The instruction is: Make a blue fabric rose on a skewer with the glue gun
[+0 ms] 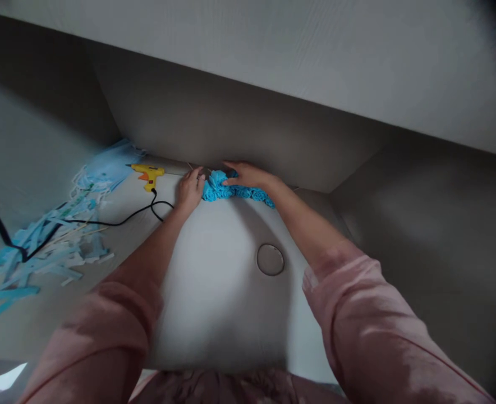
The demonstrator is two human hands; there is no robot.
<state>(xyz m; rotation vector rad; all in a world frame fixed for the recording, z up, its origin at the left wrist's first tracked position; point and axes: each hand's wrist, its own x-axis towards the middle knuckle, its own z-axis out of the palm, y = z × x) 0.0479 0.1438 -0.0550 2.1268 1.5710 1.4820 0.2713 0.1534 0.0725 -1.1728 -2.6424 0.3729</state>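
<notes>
A row of blue paper-like roses (pixel 243 192) lies along the back of the white surface. One blue rose (pixel 218 178) sits higher than the others near the left end. My left hand (pixel 190 188) rests just left of the row, its fingers extended and slightly bent beside the end rose. Over the roses is my right hand (pixel 248 175), index finger stretched out and thumb apart, with the thumb at the raised rose. Part of the row is hidden under the right hand. Thin sticks show behind the left fingertips.
A yellow glue gun (pixel 149 175) lies to the left, its black cord (pixel 122 224) running leftward. Blue face masks (pixel 115 163) and cut blue and white strips (pixel 50 252) are piled at the far left. A thin ring (pixel 270 275) lies nearer me. Walls enclose the back and sides.
</notes>
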